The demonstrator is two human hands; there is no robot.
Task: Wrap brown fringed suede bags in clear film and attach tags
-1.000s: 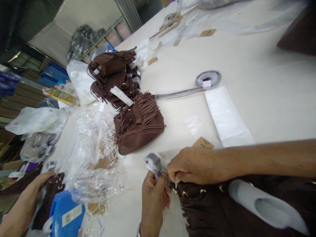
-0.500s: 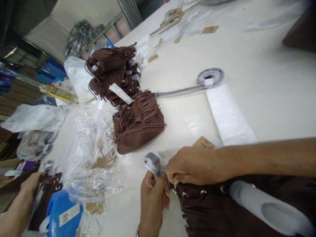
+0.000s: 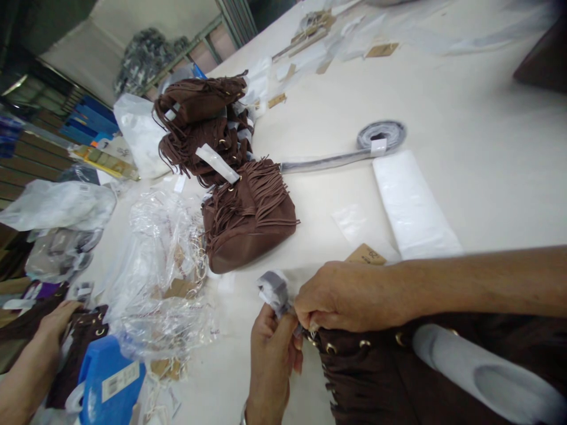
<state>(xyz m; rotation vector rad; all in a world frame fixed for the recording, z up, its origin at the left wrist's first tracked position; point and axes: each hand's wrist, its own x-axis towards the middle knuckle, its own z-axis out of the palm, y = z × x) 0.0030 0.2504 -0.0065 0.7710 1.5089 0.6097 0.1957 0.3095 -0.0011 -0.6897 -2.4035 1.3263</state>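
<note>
My left hand pinches a small grey wrapped piece just above its fingers. My right hand is closed, with its fingertips gripping the eyelet edge of a dark brown suede bag lying at the bottom right. The two hands touch at the bag's corner. A white foam-wrapped strap lies across that bag. A small brown card tag shows just behind my right hand.
A brown fringed bag lies mid-table, with a pile of more fringed bags behind it. Crumpled clear plastic, a white foam sheet, a grey strap roll and a blue object lie around. Another person's hand rests on a dark bag at the left.
My hands have stayed nearly still at the bag's corner. The other person's hand at the left has shifted slightly on the dark bag. The view has drifted a little.
</note>
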